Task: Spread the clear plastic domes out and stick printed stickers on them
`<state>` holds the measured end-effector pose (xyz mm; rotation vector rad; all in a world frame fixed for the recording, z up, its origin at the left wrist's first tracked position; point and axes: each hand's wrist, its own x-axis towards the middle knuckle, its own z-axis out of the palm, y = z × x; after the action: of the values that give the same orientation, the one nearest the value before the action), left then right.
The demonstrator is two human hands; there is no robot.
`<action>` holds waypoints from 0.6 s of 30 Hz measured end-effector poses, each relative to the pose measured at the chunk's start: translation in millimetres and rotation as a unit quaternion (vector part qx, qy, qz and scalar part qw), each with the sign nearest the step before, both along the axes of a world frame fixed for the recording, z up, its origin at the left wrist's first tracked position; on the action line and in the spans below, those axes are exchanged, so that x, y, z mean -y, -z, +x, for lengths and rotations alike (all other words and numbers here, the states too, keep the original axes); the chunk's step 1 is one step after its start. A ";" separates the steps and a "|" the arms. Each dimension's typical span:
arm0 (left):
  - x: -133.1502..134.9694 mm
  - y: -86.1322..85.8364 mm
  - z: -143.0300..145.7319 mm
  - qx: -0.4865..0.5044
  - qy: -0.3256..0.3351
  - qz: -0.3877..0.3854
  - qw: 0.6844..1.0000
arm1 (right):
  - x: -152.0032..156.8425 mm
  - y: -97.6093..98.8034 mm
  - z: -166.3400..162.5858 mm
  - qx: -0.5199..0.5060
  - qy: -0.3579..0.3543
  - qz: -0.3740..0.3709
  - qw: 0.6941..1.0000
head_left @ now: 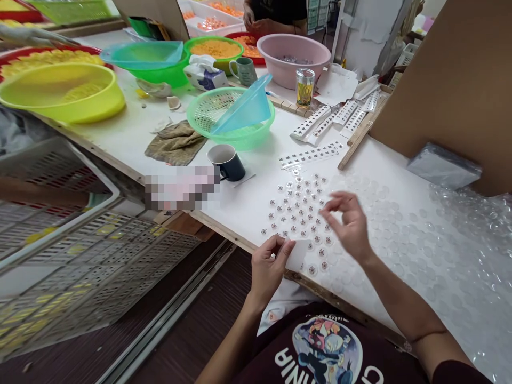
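My left hand (pixel 267 265) pinches a small white paper sheet (pixel 298 254) at the table's near edge. My right hand (pixel 347 221) hovers just above the table with its fingers bent and drawn toward a pinch; anything held there is too small to make out. Under and left of it lie several small clear round caps with dark centres (pixel 298 205), set out in rows on the white table (pixel 256 197). More clear round caps (pixel 396 224) spread to the right.
A dark mug (pixel 227 161) stands left of the caps, with a brown rag (pixel 176 141) and a green basket holding a blue scoop (pixel 236 114) behind. Strips of parts (pixel 320 125), a wooden slat (pixel 358 138), bubble wrap (pixel 476 234), coloured basins and another person's hands (pixel 256 21) lie farther off.
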<state>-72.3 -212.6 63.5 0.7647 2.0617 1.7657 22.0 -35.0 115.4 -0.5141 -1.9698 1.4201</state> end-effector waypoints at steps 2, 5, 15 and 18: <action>3.2 2.6 -1.9 0.009 -0.012 0.001 1.000 | -31.5 4.0 -3.8 0.011 0.068 -0.004 0.998; 6.8 6.0 -4.0 0.016 -0.020 0.002 1.000 | -75.8 25.4 -15.8 0.075 0.081 -0.015 0.994; 12.4 11.0 -7.4 0.027 -0.018 0.005 0.999 | -128.0 78.3 -58.2 0.246 0.083 0.049 0.964; 12.2 11.6 -9.1 0.030 -0.022 0.005 0.999 | -130.0 83.4 -64.0 0.289 0.063 0.079 0.952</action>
<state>-81.4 -224.8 51.8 0.6663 2.0473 1.8002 -42.0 95.0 32.0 -1.0536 -2.4232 1.0953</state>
